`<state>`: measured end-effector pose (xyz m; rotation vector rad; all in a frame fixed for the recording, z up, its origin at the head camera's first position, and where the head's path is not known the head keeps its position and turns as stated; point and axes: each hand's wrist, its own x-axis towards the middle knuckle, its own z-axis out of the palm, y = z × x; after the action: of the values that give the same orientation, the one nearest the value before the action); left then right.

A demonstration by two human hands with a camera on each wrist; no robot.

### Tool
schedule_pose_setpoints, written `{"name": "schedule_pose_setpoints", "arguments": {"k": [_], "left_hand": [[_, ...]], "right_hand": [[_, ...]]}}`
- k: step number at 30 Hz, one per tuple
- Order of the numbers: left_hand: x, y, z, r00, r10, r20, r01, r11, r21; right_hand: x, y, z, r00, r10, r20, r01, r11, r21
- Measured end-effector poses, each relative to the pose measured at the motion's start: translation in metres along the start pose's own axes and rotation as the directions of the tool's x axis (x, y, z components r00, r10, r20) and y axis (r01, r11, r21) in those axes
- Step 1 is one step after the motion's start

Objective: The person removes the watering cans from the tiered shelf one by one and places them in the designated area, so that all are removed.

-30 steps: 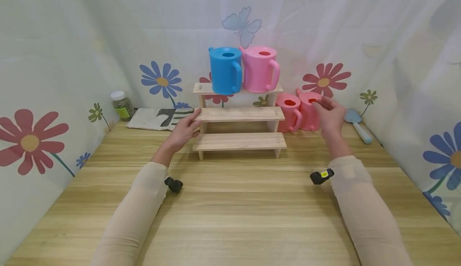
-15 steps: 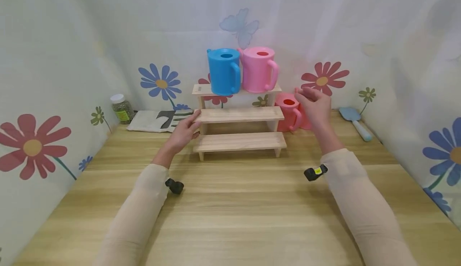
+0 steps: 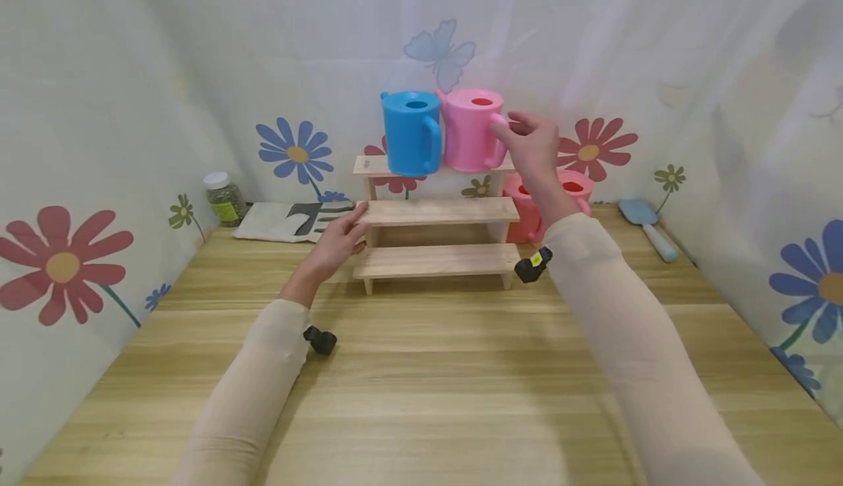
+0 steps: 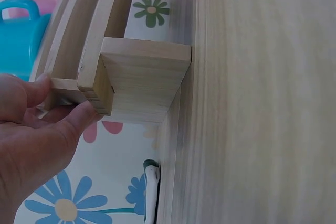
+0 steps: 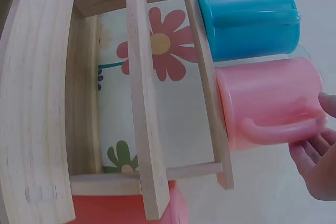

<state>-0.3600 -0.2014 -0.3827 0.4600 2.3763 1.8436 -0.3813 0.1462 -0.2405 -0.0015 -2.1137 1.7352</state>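
Note:
A three-step wooden rack (image 3: pixel 437 210) carries a blue watering can (image 3: pixel 413 135) and a pink watering can (image 3: pixel 467 135) side by side on its top step. My left hand (image 3: pixel 334 247) holds the rack's left end; in the left wrist view, the thumb and fingers of that hand (image 4: pixel 42 135) pinch the end of a step. At the pink can's handle is my right hand (image 3: pixel 533 149), thumb touching near its top, fingers loosely bent with a gap. The right wrist view shows this hand (image 5: pixel 317 161) beside the upper end of the pink can (image 5: pixel 268 100).
Two darker pink cans, one (image 3: pixel 523 219) partly behind my right wrist and another (image 3: pixel 574 184), stand right of the rack. A blue trowel (image 3: pixel 648 226) lies farther right. Gloves (image 3: pixel 276 220) and a white-lidded jar (image 3: pixel 225 199) are at the back left of the table (image 3: pixel 421 369).
My right hand has moved left and up from the darker pink cans to the handle of the pink can on the top step. The left hand has stayed on the rack.

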Motion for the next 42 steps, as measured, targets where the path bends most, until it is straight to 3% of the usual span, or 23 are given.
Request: {"name": "schedule_pose_setpoints", "arguments": {"k": [15,28,34,42], "left_hand": [[0.001,0.000,0.001,1.000,-0.008,-0.012,0.008,1.000,0.005],[0.000,0.000,0.001,1.000,-0.008,-0.016,0.008,1.000,-0.003],[-0.001,-0.002,0.002,1.000,-0.002,-0.013,0.001,1.000,-0.014],[-0.003,0.000,-0.001,1.000,-0.015,-0.025,0.015,1.000,-0.002]], "right_hand": [[0.008,-0.002,0.020,0.993,0.039,-0.108,-0.028,0.995,0.097],[0.006,-0.003,0.019,0.991,0.058,-0.119,-0.054,0.998,0.042],[-0.005,0.000,0.005,0.990,0.071,-0.120,-0.065,0.996,0.053],[-0.028,-0.005,-0.031,0.989,0.088,-0.117,-0.076,0.992,0.100]]}}
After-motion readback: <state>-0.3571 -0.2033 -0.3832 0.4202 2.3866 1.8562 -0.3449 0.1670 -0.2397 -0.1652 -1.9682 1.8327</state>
